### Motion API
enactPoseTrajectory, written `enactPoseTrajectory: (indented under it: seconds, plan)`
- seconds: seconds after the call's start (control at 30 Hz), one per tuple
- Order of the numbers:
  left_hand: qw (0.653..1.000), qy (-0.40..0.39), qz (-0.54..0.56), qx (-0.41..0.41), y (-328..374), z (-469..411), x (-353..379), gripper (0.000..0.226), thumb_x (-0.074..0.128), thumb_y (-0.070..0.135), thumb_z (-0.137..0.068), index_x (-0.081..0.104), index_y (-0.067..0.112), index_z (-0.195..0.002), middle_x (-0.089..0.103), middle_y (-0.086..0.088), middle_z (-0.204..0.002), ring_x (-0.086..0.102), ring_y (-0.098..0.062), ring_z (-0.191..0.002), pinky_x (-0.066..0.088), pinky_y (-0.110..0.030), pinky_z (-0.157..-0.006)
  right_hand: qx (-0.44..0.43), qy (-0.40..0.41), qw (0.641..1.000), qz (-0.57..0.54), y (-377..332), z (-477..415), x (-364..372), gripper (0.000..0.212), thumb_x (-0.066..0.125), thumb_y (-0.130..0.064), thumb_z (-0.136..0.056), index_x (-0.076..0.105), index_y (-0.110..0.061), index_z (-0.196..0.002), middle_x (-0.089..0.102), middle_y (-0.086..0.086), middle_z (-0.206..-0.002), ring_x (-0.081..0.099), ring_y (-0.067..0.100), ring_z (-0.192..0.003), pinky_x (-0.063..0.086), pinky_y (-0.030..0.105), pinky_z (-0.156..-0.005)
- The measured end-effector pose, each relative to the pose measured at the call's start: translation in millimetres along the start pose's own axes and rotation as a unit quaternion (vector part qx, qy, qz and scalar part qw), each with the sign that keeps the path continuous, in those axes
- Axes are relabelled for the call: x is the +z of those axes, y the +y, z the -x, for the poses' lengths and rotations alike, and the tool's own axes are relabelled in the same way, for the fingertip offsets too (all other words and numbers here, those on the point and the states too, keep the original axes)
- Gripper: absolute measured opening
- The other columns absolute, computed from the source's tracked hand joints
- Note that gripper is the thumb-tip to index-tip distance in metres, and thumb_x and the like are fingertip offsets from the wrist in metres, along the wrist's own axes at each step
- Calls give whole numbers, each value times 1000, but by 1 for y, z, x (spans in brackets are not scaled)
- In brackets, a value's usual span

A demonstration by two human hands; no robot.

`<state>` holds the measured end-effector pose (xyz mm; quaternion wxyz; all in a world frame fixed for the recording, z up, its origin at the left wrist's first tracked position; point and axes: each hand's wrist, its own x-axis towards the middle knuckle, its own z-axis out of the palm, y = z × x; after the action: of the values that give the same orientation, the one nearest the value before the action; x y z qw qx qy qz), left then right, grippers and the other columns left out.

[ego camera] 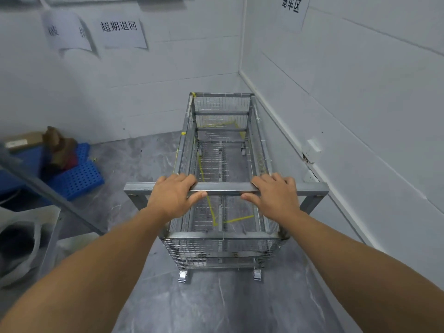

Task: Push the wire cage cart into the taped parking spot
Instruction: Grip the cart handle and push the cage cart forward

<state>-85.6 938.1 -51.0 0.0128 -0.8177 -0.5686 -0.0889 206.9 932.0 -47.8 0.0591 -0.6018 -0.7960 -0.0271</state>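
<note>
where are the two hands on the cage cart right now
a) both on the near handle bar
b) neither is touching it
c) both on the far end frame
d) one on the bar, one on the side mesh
a: the left hand and right hand each wrap the near handle bar of the wire cage cart, fingers curled over its top.

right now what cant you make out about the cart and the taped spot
- Yellow tape outline, head view: seen only in pieces through the wire cage cart; its full shape is hidden by mesh and frame.
- Front casters: only one far wheel shows, small behind mesh.
- Handle bar: the stretches under the left hand and right hand are covered.
- Left wall sign: curled, text unreadable.
</note>
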Motion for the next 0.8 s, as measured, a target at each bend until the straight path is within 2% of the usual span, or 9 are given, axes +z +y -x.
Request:
enactPoseTrajectory:
  seconds: [0.17, 0.27, 0.4, 0.6, 0.8]
  plan:
    - [1000, -12, 10, 9, -20, -69, 7, 52, 15, 79, -83, 39, 32, -84, 46, 12, -78, 43, -15, -72, 30, -36, -69, 4, 4, 1000, -1, 25, -66, 9, 52, 26, -80, -82, 51, -37, -98, 58, -13, -98, 46, 18, -99, 29, 40, -80]
    - [1000, -10, 13, 15, -36, -110, 11, 52, 14, 78, -82, 38, 33, -85, 47, 11, -78, 43, -15, -70, 32, -36, -69, 9, 11, 1000, -8, 35, -107, 15, 50, 26, -80, -82, 49, -38, -94, 57, -15, -96, 45, 17, -97, 28, 40, -78]
    - [1000, -15, -1, 15, -60, -153, 18, 56, 9, 78, -82, 40, 32, -88, 52, 9, -83, 45, -16, -73, 35, -37, -72, 13, 11, 1000, -14, 42, -158, 21, 48, 25, -81, -81, 46, -38, -88, 51, -16, -87, 45, 17, -95, 25, 39, -75]
    - [1000, -25, -13, 14, -95, -205, 27, 60, 9, 77, -83, 46, 31, -96, 58, 7, -92, 53, -19, -85, 39, -41, -80, 11, 26, 1000, -10, 48, -219, 32, 54, 21, -81, -80, 51, -37, -93, 56, -13, -90, 45, 16, -93, 29, 40, -79]
    - [999, -31, -10, 1, -118, -247, 28, 52, 12, 77, -83, 40, 34, -92, 52, 11, -88, 40, -12, -77, 36, -38, -78, 6, 16, 1000, -17, 52, -269, 37, 50, 21, -81, -81, 46, -38, -90, 54, -13, -92, 43, 17, -94, 27, 40, -77]
